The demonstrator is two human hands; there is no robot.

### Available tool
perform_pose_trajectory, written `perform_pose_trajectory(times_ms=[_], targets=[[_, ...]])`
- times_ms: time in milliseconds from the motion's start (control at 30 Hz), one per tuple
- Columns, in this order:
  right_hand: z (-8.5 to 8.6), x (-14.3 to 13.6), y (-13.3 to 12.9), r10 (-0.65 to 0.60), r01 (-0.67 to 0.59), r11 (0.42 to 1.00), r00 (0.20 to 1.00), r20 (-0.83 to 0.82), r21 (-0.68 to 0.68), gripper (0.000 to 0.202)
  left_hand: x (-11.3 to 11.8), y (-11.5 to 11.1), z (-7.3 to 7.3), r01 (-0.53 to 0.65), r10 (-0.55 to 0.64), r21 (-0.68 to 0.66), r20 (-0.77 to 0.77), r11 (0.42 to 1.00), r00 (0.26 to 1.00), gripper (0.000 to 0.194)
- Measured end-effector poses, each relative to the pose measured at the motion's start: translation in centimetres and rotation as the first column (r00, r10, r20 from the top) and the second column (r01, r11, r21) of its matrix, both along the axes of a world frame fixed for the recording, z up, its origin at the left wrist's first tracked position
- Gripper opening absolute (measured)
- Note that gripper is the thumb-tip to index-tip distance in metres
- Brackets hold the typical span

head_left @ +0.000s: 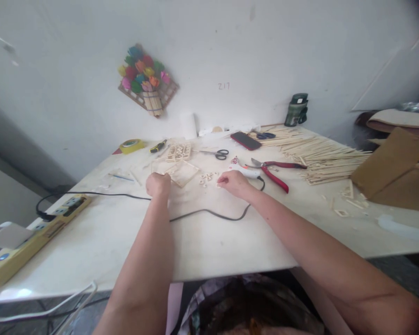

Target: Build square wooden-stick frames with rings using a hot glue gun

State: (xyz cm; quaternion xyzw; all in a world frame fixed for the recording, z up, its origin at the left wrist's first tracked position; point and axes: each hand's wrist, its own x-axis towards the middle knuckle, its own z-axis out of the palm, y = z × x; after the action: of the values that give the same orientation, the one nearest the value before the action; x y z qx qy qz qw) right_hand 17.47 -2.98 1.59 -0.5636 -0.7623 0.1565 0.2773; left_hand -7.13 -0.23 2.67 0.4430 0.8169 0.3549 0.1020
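Observation:
My left hand (158,184) is closed at the left side of a square frame of thin wooden sticks (191,168), its fingertips on that edge. The frame lies on the table. My right hand (233,182) is pinched together over the table, with a small pale wooden piece at its fingertips, partly hidden. Between the hands lies a scatter of small cut wooden pieces (206,177). Just behind my right hand rests a white glue gun (248,172), its black cord running left across the table.
Red-handled pruning shears (274,171), black scissors (220,154), a phone (246,140) and a stick lattice (179,152) lie farther back. Many thin sticks (328,158) spread right, near a cardboard box (394,172). At left are yellow tape (131,146), a utility knife (158,146) and a power strip (52,230).

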Motion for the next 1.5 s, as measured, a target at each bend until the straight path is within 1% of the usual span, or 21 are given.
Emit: perform_pose_trajectory(times_ms=[67, 100, 200, 300, 467, 533, 600, 700, 767, 833, 933, 1000, 1067, 1133, 1200, 1267, 1333, 1433, 1500], targets=[[-0.1, 0.0, 0.0, 0.003, -0.003, 1.000, 1.000, 0.014, 0.001, 0.011, 0.1, 0.1, -0.2, -0.083, 0.081, -0.044, -0.043, 0.996, 0.996, 0.024], [-0.1, -0.1, -0.1, 0.007, -0.007, 1.000, 1.000, 0.017, -0.003, 0.012, 0.2, 0.1, -0.3, -0.092, 0.089, -0.060, -0.058, 0.994, 0.994, 0.024], [0.0, -0.2, -0.3, 0.020, -0.020, 1.000, 0.999, 0.027, -0.018, 0.012, 0.2, 0.3, -0.5, -0.033, 0.028, -0.078, -0.065, 0.996, 0.997, 0.026], [-0.1, -0.4, -0.5, 0.022, -0.020, 0.999, 0.999, 0.043, -0.027, 0.011, 0.0, 0.5, -0.7, -0.029, 0.027, -0.082, -0.024, 0.996, 0.999, 0.023], [-0.4, -0.6, -0.6, 0.019, -0.014, 0.999, 0.995, 0.102, -0.044, 0.010, -0.8, 1.1, -1.3, -0.048, 0.047, 0.010, 0.087, 0.999, 0.995, 0.014], [-0.4, -0.6, -0.7, 0.013, -0.008, 0.999, 0.992, 0.124, -0.040, 0.012, -0.9, 1.4, -1.7, -0.039, 0.028, 0.067, 0.150, 0.997, 0.988, 0.009], [-0.4, -0.6, -0.8, 0.004, 0.001, 0.999, 0.990, 0.144, -0.033, 0.014, -0.7, 1.6, -1.9, -0.019, -0.016, 0.147, 0.232, 0.989, 0.972, 0.009], [-0.3, -0.6, -1.0, 0.000, 0.003, 1.000, 0.984, 0.181, -0.016, 0.019, 0.1, 1.7, -1.7, 0.001, -0.127, 0.308, 0.391, 0.951, 0.912, 0.013], [-0.3, -0.6, -1.0, 0.004, -0.003, 1.000, 0.979, 0.206, -0.006, 0.021, 0.7, 1.6, -1.5, -0.005, -0.225, 0.412, 0.508, 0.911, 0.832, 0.015], [-0.3, -0.6, -1.1, 0.006, -0.007, 1.000, 0.974, 0.228, 0.003, 0.021, 1.3, 1.4, -1.2, -0.008, -0.316, 0.482, 0.588, 0.876, 0.745, 0.016], [-0.2, -0.7, -1.2, 0.006, -0.013, 1.000, 0.966, 0.257, 0.026, 0.022, 1.9, 1.2, -0.9, 0.000, -0.406, 0.538, 0.635, 0.843, 0.658, 0.020], [0.0, -0.7, -1.3, 0.007, -0.020, 0.999, 0.966, 0.259, 0.047, 0.022, 2.3, 1.2, -0.9, 0.037, -0.465, 0.571, 0.628, 0.820, 0.624, 0.022], [0.4, -0.6, -1.4, 0.000, -0.017, 0.997, 0.971, 0.240, 0.070, 0.023, 2.6, 1.2, -1.0, 0.070, -0.512, 0.600, 0.610, 0.797, 0.605, 0.023], [0.8, -0.2, -1.4, -0.039, 0.013, 0.993, 0.976, 0.213, 0.120, 0.023, 2.9, 1.2, -1.0, 0.084, -0.534, 0.615, 0.599, 0.784, 0.597, 0.024], [1.4, 0.5, -1.2, -0.119, 0.077, 0.976, 0.972, 0.202, 0.204, 0.025, 3.2, 1.1, -1.0, 0.096, -0.548, 0.621, 0.595, 0.778, 0.588, 0.024], [1.9, 1.5, -0.9, -0.227, 0.162, 0.944, 0.951, 0.211, 0.289, 0.027, 3.6, 1.0, -0.8, 0.111, -0.562, 0.624, 0.594, 0.773, 0.576, 0.024], [2.4, 2.8, -0.5, -0.334, 0.247, 0.913, 0.909, 0.248, 0.324, 0.028, 4.0, 0.8, -0.7, 0.118, -0.578, 0.633, 0.595, 0.765, 0.558, 0.024], [2.8, 4.6, 0.3, -0.413, 0.319, 0.904, 0.821, 0.393, 0.283, 0.033, 4.5, 0.7, -0.5, 0.118, -0.604, 0.659, 0.585, 0.743, 0.541, 0.023], [2.9, 5.5, 0.7, -0.409, 0.351, 0.913, 0.773, 0.485, 0.209, 0.039, 4.8, 0.6, -0.4, 0.128, -0.627, 0.684, 0.557, 0.718, 0.545, 0.023]])
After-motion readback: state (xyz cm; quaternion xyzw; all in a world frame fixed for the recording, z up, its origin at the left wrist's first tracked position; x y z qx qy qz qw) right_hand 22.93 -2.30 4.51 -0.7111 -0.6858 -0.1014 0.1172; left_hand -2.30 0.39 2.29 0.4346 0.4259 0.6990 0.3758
